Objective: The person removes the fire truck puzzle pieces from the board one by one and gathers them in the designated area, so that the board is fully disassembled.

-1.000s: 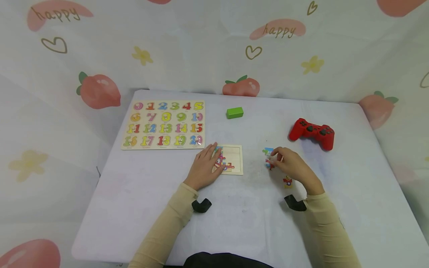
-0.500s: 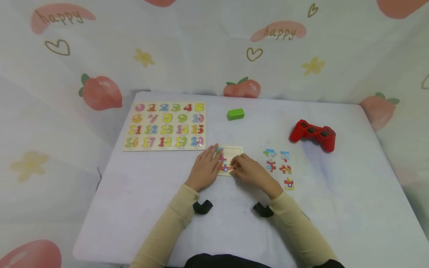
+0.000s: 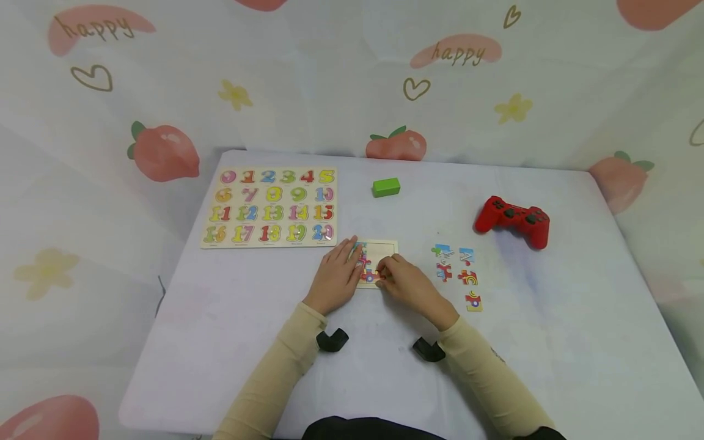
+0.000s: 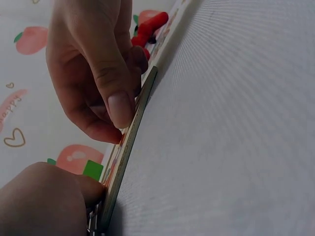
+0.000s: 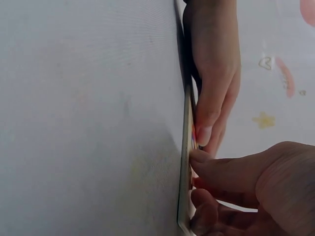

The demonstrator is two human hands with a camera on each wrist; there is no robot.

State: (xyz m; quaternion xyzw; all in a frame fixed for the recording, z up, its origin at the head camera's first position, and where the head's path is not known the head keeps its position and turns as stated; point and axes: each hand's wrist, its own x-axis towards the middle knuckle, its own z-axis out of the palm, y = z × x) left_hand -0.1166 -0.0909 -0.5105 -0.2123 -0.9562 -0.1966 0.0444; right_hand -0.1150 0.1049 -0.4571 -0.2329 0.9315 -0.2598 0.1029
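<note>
Left hand (image 3: pixel 337 272) lies with straight fingers over the left side of the puzzle board (image 3: pixel 382 249), near the centre of the head view, hiding that part from me. Right hand (image 3: pixel 411 283) pinches a red piece (image 5: pixel 197 183) at the board's lower right; bent fingers cover most of it, and from here I can't make out its shape. Loose pieces (image 3: pixel 468 278) lie right of centre, too small for me to read; the left sleeve (image 3: pixel 272 368) runs off the bottom edge
</note>
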